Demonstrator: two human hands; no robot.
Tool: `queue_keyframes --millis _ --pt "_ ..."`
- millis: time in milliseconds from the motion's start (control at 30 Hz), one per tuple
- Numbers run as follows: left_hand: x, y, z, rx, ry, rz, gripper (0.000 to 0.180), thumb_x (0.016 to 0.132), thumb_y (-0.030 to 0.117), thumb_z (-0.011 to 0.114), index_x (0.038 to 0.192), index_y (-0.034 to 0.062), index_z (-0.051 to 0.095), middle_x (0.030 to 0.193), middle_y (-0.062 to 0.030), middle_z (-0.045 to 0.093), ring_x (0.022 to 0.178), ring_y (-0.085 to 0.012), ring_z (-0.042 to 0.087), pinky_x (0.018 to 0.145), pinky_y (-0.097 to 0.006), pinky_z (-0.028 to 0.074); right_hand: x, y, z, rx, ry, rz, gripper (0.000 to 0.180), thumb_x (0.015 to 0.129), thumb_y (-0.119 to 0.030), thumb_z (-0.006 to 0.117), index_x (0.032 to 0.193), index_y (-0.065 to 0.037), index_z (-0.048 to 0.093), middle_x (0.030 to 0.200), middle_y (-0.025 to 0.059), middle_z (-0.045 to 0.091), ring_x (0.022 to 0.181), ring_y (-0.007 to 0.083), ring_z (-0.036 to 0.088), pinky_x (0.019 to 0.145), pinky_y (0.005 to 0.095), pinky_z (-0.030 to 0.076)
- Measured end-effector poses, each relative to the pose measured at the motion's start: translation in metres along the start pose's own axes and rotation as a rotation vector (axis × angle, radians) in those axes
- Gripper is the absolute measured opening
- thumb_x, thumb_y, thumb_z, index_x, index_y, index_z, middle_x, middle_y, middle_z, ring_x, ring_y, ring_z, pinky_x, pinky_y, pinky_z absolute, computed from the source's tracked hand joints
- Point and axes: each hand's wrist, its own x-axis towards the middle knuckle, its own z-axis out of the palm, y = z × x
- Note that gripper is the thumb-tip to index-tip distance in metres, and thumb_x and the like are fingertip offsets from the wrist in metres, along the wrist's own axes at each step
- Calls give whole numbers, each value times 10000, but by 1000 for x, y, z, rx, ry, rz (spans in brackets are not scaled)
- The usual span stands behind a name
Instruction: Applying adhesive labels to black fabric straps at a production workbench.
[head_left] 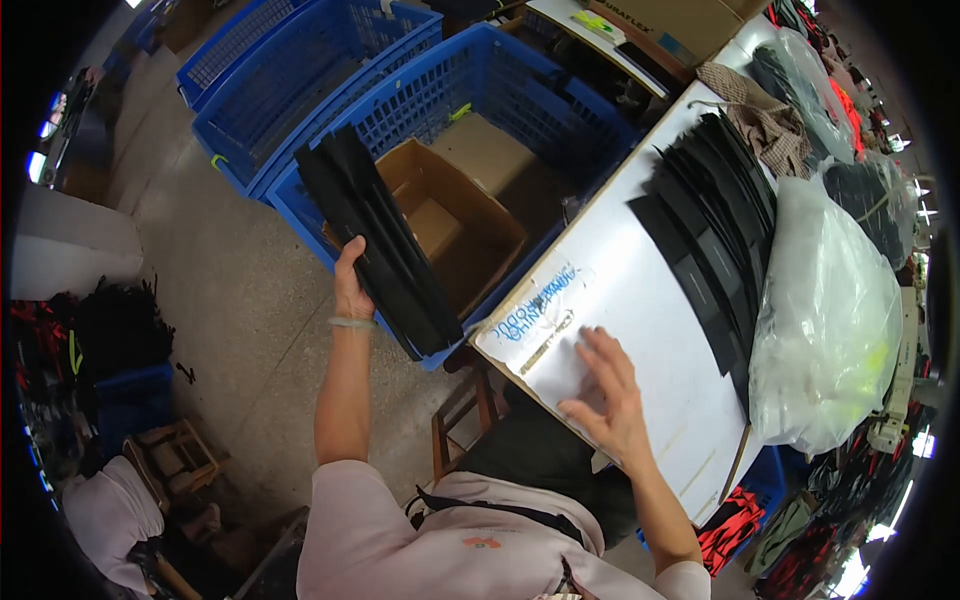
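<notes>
A stack of black strips (380, 250) is gripped by the left hand (350, 285), fingers wrapped round it, over the cardboard box (455, 225) at eleven o'clock. The right hand (610, 395) is laid flat, fingers spread, on the white table (640, 300). Loosely clamped strips could be fanned out and dropped.

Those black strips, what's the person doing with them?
The person's left hand holds a bundle of long black fabric strips out over an open cardboard box inside a blue crate. The right hand lies flat and empty on the white table, where more black strips are fanned out beside a clear plastic bag.
</notes>
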Motion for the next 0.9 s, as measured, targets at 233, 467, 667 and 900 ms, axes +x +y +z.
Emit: queue_keyframes --millis 233,467,667,900 --pt "56 -58 -122 -180 284 -37 594 777 239 683 1244 -75 493 1153 -214 606 1026 -355 607 933 -457 491 -2 9 26 -326 -44 -49 595 731 -420 744 1178 -46 624 1314 195 517 1276 403 422 1077 539 262" --pt "118 -150 -191 -333 517 -148 468 797 182 706 1193 -22 561 1126 -163 634 1018 -322 611 965 -427 470 -8 14 28 -374 -96 14 548 725 -417 741 1105 -36 639 1308 221 514 1271 434 420 1051 593 271" --pt "147 -207 -239 -30 689 -377 865 692 390 825 1375 67 403 1376 -114 463 1254 -287 432 994 -485 374 -15 13 24 -389 -148 100 532 751 -436 722 1123 -70 618 1335 210 478 1302 428 371 1055 605 245" --pt "84 -220 -278 527 995 -354 764 682 285 846 1299 62 455 1216 -109 542 1091 -265 537 798 -434 498 -9 6 30 -344 -116 58 505 719 -398 760 1113 -102 652 1293 202 517 1267 403 418 1071 544 259"
